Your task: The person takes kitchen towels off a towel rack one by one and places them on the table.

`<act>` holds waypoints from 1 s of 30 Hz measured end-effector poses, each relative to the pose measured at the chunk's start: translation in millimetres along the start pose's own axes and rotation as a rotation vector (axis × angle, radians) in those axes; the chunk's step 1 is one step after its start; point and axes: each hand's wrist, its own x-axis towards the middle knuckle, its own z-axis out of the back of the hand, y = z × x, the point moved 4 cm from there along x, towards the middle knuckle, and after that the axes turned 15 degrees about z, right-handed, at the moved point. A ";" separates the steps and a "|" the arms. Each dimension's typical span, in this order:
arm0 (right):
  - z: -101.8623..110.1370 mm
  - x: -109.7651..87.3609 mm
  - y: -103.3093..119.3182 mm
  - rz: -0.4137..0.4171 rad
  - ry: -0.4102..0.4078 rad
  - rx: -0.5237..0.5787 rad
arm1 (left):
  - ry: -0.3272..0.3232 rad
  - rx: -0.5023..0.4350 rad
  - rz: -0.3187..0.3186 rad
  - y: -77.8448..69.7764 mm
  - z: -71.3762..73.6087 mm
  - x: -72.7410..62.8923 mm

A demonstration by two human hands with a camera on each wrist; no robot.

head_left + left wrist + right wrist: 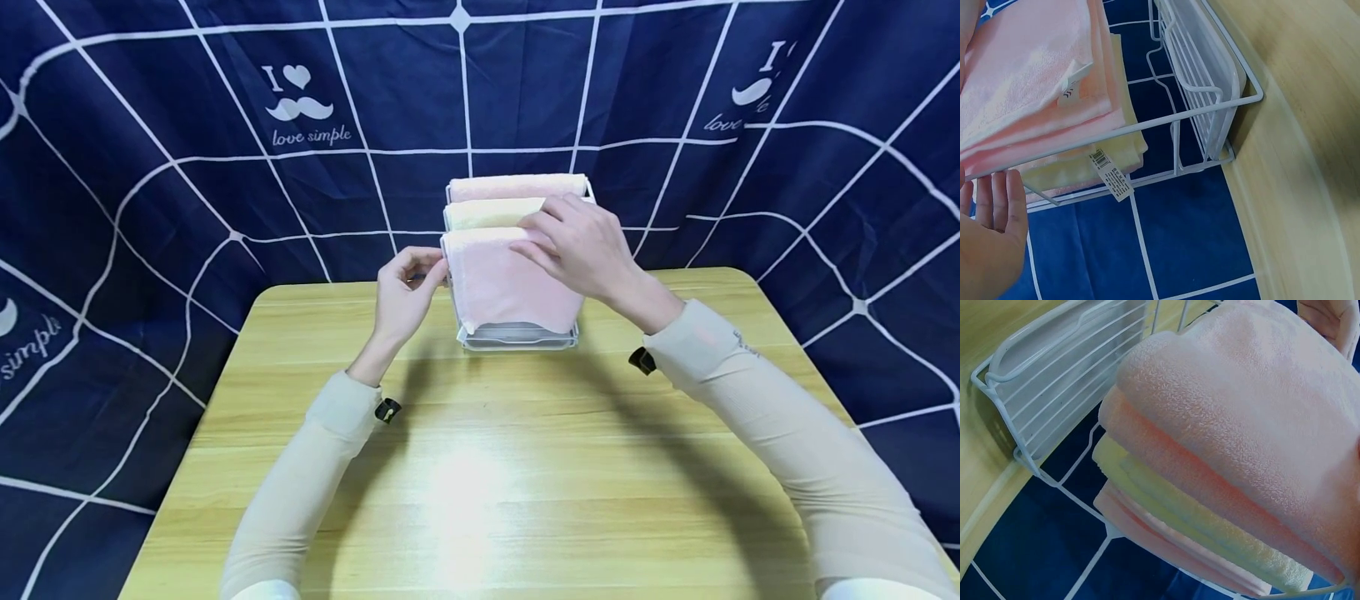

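A white wire rack [517,339] stands near the table's back edge with towels draped over its bars. In front hangs a pink towel [513,279], behind it a yellow towel [491,213], and at the back another pink towel [517,185]. My right hand [588,246] pinches the upper right of the front pink towel, thumb before it and fingers over its top edge. At the rack's left side, my left hand [405,292] holds the side wire; in the left wrist view its fingers [1000,200] lie against that wire.
The wooden table [360,500] spreads out before the rack. Dark blue cloth [412,83] with white lines hangs behind and at both sides. A white tray [1225,75] sits in the rack's base. A barcoded tag [1110,173] dangles by the yellow towel.
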 end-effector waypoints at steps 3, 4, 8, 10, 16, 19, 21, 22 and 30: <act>-1.4 1.0 -0.2 -0.007 0.005 0.002 | -0.009 0.004 -0.004 0.5 0.6 1.8; -1.7 1.2 -0.1 -0.010 0.007 0.002 | -0.008 0.000 -0.006 0.7 0.7 2.4; -1.9 2.6 0.3 -0.011 -0.002 0.000 | -0.011 0.001 -0.007 1.7 1.3 4.7; -1.5 3.0 0.1 -0.012 -0.009 0.005 | -0.014 0.011 -0.005 2.1 1.9 5.4; 0.4 4.2 -1.0 -0.020 -0.016 0.018 | 0.001 0.018 0.015 2.7 3.1 7.6; 1.1 4.5 -1.7 -0.026 -0.012 0.025 | 0.006 0.041 0.020 1.9 3.4 8.1; 1.2 4.5 -2.2 -0.030 -0.011 0.030 | 0.007 0.056 0.024 1.4 3.2 8.1; 1.3 4.5 -2.5 -0.029 -0.007 0.029 | 0.008 0.062 0.026 1.5 3.2 8.3; 2.8 5.8 -3.4 -0.031 -0.007 0.023 | -0.015 0.041 0.029 3.1 0.8 8.9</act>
